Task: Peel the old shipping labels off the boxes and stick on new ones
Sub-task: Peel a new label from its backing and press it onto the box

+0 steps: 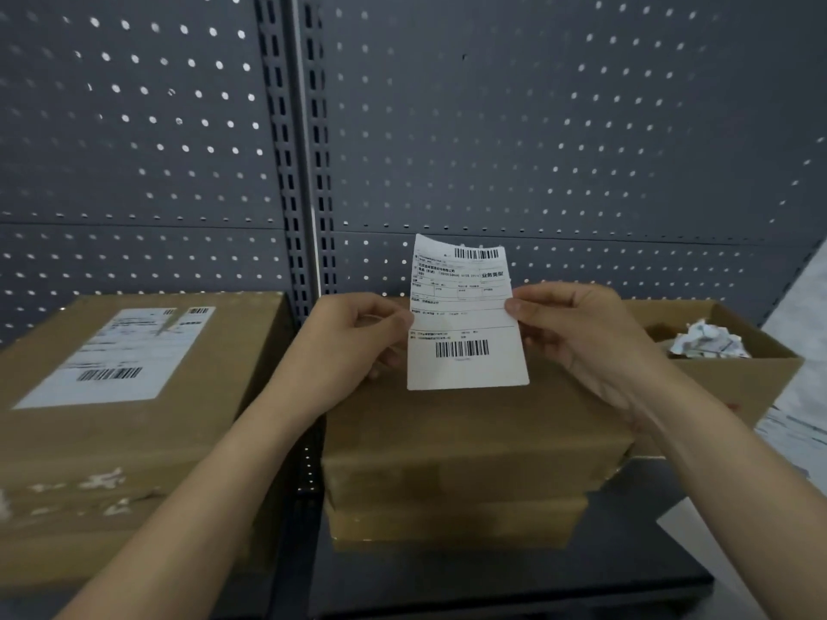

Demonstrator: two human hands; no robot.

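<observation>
Between your two hands, upright above the middle stack, is a white label (465,324): your left hand (358,337) pinches its left edge between thumb and curled fingers, and your right hand (577,333) pinches the right edge the same way, so neither hand is free. Its top left corner curls back and it touches no box. You look to be midway through one box: the top box (470,422) under the label shows bare brown card where it is visible, so this is either an old label already off or a new one not yet stuck, and nothing here settles which. On its face you can make out a barcode at the top, a larger barcode near the bottom, ruled fields of small Chinese print too blurred to read, and a bolder group at the right edge that looks like 业务类型, though it isn't sharp enough to be sure. Beneath sits a lower box (456,521), its top hidden. On your left, the left box (134,440) carries a stuck label (121,355) with barcodes and a torn or creased strip near its top; old or new, you can't tell. On your right, an open box (734,382) holds crumpled paper (707,342), likely discarded labels or backings, with loose sheets (796,422) beyond. Grey pegboard (537,127) stands behind.
</observation>
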